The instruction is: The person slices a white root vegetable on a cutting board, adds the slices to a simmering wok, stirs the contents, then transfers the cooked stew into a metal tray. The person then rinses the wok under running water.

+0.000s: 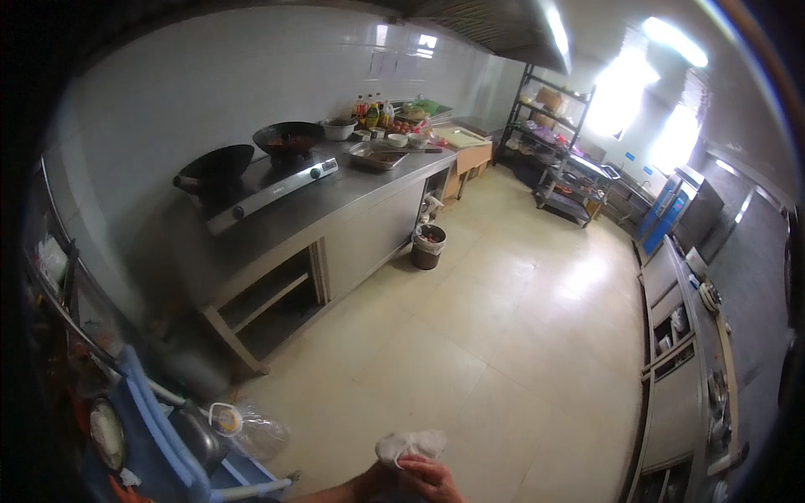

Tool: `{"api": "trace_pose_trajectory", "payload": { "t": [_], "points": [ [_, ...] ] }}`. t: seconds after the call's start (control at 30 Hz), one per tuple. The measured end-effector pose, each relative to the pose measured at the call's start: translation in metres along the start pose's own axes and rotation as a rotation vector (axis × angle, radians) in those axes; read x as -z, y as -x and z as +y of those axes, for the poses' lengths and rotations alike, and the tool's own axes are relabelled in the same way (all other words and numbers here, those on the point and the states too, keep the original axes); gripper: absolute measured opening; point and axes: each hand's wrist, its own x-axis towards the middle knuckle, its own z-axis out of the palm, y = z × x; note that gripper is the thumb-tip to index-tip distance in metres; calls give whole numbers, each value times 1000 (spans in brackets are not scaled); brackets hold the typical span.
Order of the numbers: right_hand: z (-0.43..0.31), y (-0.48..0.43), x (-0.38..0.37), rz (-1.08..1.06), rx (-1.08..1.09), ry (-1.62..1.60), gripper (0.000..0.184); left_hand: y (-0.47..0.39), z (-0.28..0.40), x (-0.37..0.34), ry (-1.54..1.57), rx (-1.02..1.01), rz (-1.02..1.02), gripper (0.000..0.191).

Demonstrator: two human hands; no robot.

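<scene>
At the bottom of the view, a crumpled white cloth (412,444) is bunched up in front of my body, above the floor. My right hand (433,479) grips its lower side, fingers curled over the fabric. From the left comes my forearm, and my left hand (383,479) meets the cloth from below. Shadow, the cloth and my right hand cover most of its fingers, so its hold on the fabric is unclear.
A blue cart (148,434) stands close on my left, beside a clear plastic jug (255,431). Further off, a steel counter (371,195) carries a gas stove (277,196) with two woks. A waste bin (428,248) stands on the floor; cabinets (670,390) line the right.
</scene>
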Motion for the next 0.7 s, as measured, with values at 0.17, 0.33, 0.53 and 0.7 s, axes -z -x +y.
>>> {"api": "trace_pose_trajectory", "payload": {
  "t": [0.17,0.33,0.53,0.7],
  "points": [
    [-27,-137,92,-225,520,170,26,-112,75,11,49,-123,148,47],
    [-93,-249,151,-324,453,211,29,-197,171,39,29,-329,318,45],
    [-122,-420,217,-148,283,255,22,-305,262,129,879,-379,292,58],
    [-132,-542,276,-97,132,393,20,-390,337,201,705,-522,348,60]
  ]
}}
